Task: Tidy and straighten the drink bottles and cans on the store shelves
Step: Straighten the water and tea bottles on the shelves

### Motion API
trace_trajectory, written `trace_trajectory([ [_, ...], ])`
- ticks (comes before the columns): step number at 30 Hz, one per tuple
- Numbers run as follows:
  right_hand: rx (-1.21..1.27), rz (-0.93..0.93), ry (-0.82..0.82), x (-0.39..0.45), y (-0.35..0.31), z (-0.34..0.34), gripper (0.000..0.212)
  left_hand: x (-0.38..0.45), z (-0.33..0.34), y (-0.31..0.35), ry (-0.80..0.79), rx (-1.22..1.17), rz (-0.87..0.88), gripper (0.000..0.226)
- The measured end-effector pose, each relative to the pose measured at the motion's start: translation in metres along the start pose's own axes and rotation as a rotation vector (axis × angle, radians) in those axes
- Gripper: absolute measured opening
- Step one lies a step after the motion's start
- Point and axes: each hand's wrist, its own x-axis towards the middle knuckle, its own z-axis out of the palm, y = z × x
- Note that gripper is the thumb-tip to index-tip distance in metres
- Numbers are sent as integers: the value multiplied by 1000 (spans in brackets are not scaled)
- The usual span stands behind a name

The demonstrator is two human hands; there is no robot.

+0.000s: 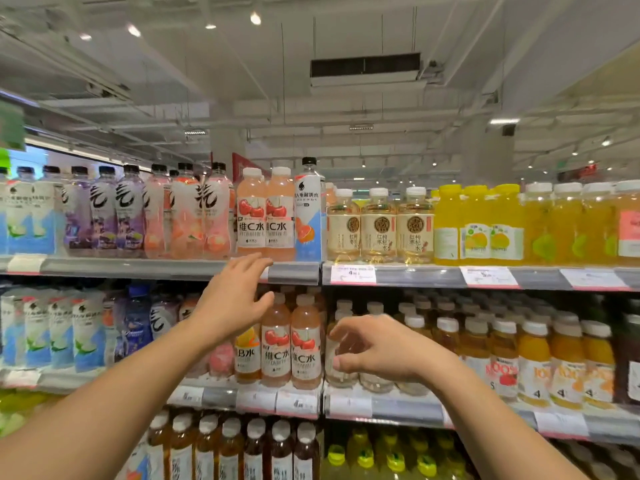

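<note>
You are in a bright store, lit by small white ceiling lamps (255, 18) above you. The whole picture is a bit soft. The shelves (138, 266) bend at the edges, and bottles near the corners look smeared and blurry.

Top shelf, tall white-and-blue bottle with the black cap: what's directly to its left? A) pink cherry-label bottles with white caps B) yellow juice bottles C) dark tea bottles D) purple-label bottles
A: the tall white-and-blue bottle with the black cap stands beside two pink cherry-label bottles with white caps; the yellow ones stand far right.
</note>
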Motion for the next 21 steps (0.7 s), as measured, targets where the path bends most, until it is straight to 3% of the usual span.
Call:
trace_trajectory([
  [8,36,-179,343,67,5,-49,40,18,53,-38,36,116,-55,73],
  [15,23,-210,874,138,-14,-96,29,13,78,-58,99,181,11,84],
  [18,-37,-102,971,170,-29,-112,42,16,82,-62,131,167,40,81],
  [21,-47,32,892,195,-45,-115,70,17,84,-67,163,148,80,77],
])
